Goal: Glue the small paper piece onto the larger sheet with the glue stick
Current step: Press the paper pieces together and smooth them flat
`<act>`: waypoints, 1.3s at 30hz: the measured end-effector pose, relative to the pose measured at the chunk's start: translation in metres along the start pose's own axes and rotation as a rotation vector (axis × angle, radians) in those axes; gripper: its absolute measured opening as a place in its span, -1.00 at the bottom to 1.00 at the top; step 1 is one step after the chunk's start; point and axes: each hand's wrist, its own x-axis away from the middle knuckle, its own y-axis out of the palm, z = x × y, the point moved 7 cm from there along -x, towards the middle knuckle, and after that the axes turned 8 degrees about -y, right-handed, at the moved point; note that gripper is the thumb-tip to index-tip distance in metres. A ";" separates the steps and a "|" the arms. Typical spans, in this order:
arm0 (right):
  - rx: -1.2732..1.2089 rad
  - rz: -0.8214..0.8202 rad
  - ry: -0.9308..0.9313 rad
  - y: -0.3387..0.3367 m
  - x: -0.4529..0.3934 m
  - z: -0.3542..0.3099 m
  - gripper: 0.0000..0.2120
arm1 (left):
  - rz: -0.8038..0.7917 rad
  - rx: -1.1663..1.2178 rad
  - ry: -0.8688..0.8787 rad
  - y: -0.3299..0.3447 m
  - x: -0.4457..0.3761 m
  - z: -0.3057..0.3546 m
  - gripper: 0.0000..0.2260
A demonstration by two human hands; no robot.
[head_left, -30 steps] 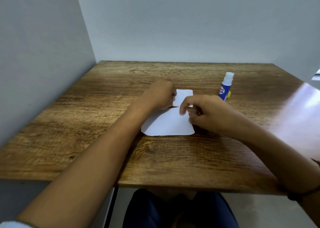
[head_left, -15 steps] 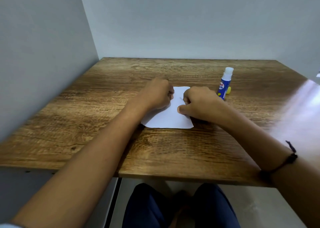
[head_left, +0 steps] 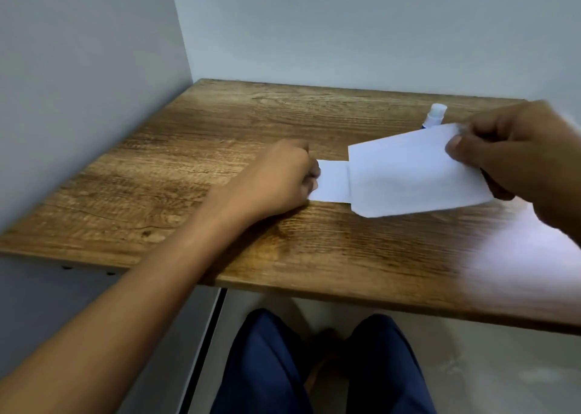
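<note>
The left hand (head_left: 283,174) rests on the bench (head_left: 220,137) with its fingers curled in a tight grip on the edge of the small paper piece (head_left: 333,179), apparently pinning it flat so it cannot slide. The right hand (head_left: 515,152) pinches the far corner of the larger sheet (head_left: 418,174) between thumb and fingers and holds that side raised off the wood, its near edge overlapping the small piece. The glue stick (head_left: 435,115) stands capped behind the sheet, untouched, so gluing looks not yet begun.
</note>
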 end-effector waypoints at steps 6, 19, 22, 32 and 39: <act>-0.135 -0.025 0.013 0.021 -0.004 -0.004 -0.76 | 0.025 0.092 0.005 -0.005 0.030 0.017 -0.80; -0.241 -0.067 -0.029 0.068 -0.019 -0.021 -0.79 | 0.097 0.371 -0.291 -0.028 0.052 -0.043 -0.79; -0.233 -0.076 -0.026 0.076 -0.021 -0.023 -0.79 | 0.074 0.383 -0.284 -0.023 0.053 -0.043 -0.77; -0.332 -0.120 0.095 0.086 -0.017 -0.015 -0.86 | -0.033 0.298 -0.212 -0.015 0.048 -0.046 -0.68; -0.374 -0.153 0.160 0.090 -0.014 -0.012 -0.88 | -0.030 0.322 -0.229 -0.014 0.049 -0.046 -0.70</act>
